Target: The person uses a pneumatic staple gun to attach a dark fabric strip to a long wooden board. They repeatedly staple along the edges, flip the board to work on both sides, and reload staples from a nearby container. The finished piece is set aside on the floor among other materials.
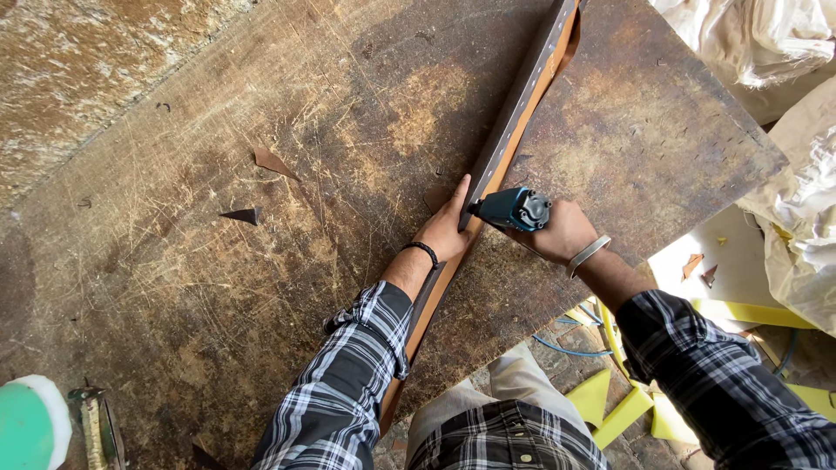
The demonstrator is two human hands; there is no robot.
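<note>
The right hand (562, 233) is clenched around the handle of a teal pneumatic stapler (514, 209), whose round dark rear cap faces the camera and whose nose points at the long strip lying across the workbench. A metal bangle (589, 255) sits on that wrist. Just beside the tool, the left hand (447, 231) lies flat and open on the strip, fingers stretched along it and pressing it down, gripping nothing; a black wristband (424, 251) circles that wrist.

The strip itself is a long grey slat (514, 109) with a row of small holes, lying on a band of tan leather-like material (533, 106) that shows along its right edge. Together they run diagonally from the top of the view, under both hands, down to the near edge of the workbench by the person's plaid sleeves.

The wooden workbench (261, 287) is worn, scratched and stained. Two small triangular offcuts lie well apart from the hands on its left part: a brown one (273, 162) and a darker one (243, 214). At the lower left corner sits a round green and white object (30, 425). Past the right edge of the bench, yellow pieces (623, 409) and a blue hose (566, 348) lie on the floor, with crumpled pale sheeting (792, 218) beyond.
</note>
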